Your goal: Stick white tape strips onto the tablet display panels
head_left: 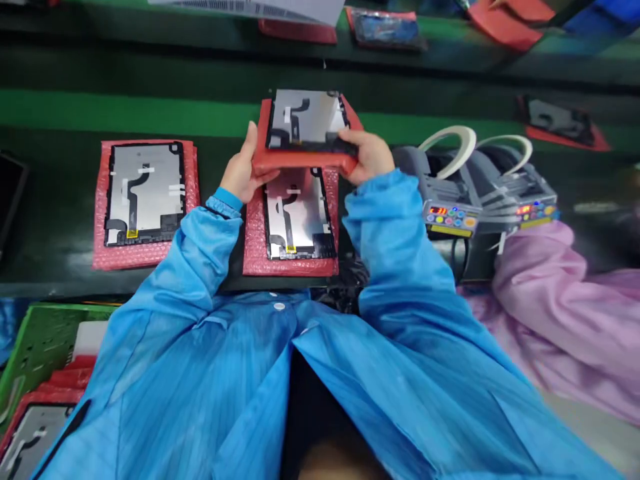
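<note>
Screen (316,115) on red wrap (295,160) at upper centre, gripped between your left hand (241,172) and right hand (373,158); second screen (313,210) below it, mid-frame.

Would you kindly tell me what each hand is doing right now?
Left hand: holding the raised red wrap at its left side.
Right hand: closed on the red wrap and the panel atop it.
</note>
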A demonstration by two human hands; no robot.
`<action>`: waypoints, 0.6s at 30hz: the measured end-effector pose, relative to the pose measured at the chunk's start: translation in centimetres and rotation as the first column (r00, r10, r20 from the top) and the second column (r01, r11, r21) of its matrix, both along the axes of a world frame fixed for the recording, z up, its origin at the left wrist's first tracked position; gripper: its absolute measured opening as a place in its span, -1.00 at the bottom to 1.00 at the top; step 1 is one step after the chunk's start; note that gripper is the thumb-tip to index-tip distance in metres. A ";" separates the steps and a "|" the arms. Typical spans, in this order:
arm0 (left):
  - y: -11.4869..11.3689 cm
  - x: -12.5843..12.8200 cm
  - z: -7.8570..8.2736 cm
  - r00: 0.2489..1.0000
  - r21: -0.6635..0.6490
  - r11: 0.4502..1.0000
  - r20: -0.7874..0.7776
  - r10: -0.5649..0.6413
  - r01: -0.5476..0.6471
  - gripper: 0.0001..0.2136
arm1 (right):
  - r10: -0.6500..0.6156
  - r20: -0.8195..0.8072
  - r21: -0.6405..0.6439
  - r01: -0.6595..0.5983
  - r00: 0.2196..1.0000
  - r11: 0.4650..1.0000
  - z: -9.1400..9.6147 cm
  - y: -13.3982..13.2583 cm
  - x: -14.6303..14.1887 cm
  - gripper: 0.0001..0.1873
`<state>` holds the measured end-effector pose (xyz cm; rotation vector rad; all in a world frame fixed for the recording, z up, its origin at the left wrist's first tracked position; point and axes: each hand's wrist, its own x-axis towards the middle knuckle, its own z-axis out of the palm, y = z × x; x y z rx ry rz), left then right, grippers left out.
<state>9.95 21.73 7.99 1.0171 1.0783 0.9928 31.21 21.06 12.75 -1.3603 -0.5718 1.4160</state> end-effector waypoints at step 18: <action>-10.9 -5.2 -0.2 0.485 0.277 0.781 -0.874 -0.037 0.559 -0.29 | -0.334 0.623 0.059 0.384 0.707 0.921 -5.7 -19.0 4.5 -0.50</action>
